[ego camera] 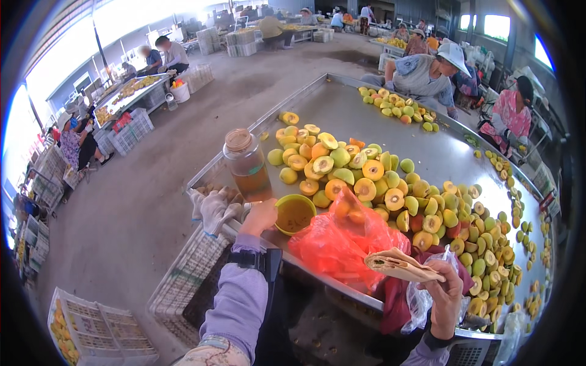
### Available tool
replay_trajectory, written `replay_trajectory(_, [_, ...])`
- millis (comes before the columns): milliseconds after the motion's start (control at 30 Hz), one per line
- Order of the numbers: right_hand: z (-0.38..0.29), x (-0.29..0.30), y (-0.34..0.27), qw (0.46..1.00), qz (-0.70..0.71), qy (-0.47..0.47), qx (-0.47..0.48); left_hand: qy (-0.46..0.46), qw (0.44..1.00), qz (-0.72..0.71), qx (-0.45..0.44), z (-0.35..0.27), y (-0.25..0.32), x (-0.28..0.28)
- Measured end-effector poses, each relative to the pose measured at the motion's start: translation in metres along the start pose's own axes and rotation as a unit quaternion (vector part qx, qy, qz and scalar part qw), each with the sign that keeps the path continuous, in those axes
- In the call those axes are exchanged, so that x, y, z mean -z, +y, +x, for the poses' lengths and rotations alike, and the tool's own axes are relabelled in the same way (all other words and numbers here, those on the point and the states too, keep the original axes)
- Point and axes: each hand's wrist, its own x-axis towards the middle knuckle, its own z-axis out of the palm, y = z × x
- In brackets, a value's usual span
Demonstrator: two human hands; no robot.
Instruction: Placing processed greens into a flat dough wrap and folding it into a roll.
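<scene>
My left hand (260,216) is closed at the near-left side of a yellow-green cup (315,206), seemingly on its handle, which the fingers hide. Brownish liquid with dark bits at the bottom fills part of the cup, which is at the metal table's near-left corner. Between the thumb and fingers of my right hand (443,290) is a folded flatbread wrap (403,265), its open end pointing left. A red translucent plastic bag (343,242) lies between my hands. Beneath the wrap are a dark red cloth (396,302) and a clear plastic bag (417,306).
Halved peaches (373,170) are heaped across the metal table (316,107). An uncapped jar (247,164) of brown liquid stands behind the cup, beside knit gloves (215,208). Plastic crates (103,327) sit on the floor at left. A person in a white hat (423,75) works across the table.
</scene>
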Motion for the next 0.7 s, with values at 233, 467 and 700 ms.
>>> replay_trajectory(233, [-0.003, 0.002, 0.003, 1.000, -0.010, 0.012, -0.001, 0.037, 0.998, -0.012, -0.054, -0.009, 0.009, 0.000])
replay_trajectory(467, [0.000, -0.002, 0.002, 1.000, -0.009, 0.006, -0.001, 0.107, 0.992, -0.006, -0.073, -0.007, 0.005, 0.011])
replay_trajectory(700, [0.003, -0.007, 0.001, 1.000, 0.003, 0.025, -0.008, 0.128, 0.988, -0.078, -0.044, -0.029, 0.044, 0.024])
